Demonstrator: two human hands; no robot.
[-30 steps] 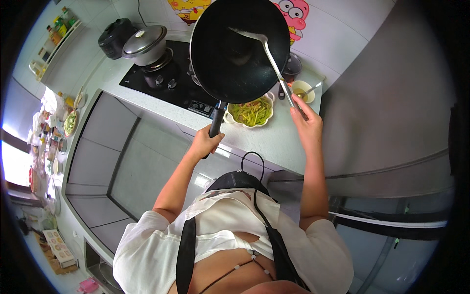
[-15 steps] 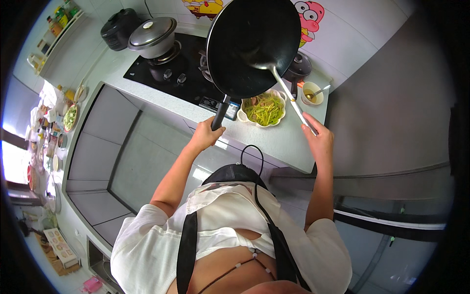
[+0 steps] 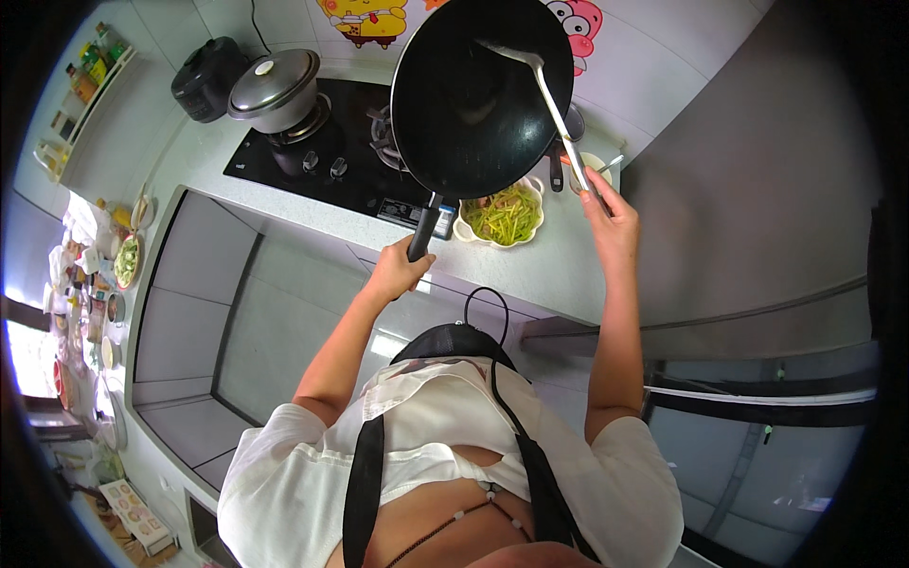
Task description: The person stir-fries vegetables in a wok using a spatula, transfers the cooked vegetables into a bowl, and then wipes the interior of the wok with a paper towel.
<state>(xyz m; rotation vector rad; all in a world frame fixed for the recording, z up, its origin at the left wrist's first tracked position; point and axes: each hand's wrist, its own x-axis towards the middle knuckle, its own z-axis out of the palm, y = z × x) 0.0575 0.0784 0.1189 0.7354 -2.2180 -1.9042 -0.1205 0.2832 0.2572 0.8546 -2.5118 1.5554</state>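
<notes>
My left hand (image 3: 399, 269) grips the black handle of a dark wok (image 3: 473, 114), which is held up and tilted above the counter. Its inner face shows dark, with a few small bits and a wet sheen. My right hand (image 3: 613, 220) is closed round the end of a long metal spatula (image 3: 555, 112); the blade is over the upper part of the wok's inside. Below the wok's lower rim stands a white scalloped dish (image 3: 461, 227) filled with green strips of vegetable and some brownish pieces (image 3: 507, 214). The wok covers part of the dish's far side.
A black gas hob (image 3: 275, 156) carries a lidded grey pot (image 3: 276, 90) on its left burner. Behind my right hand are a bowl with a spoon (image 3: 606, 163) and a small dark pan (image 3: 556, 170). A dark rice cooker (image 3: 205, 80) stands at the far left.
The spatula has moved up inside the wok, its blade now higher and farther from the dish. My right hand has risen with it. The wok has shifted slightly left and lower.
</notes>
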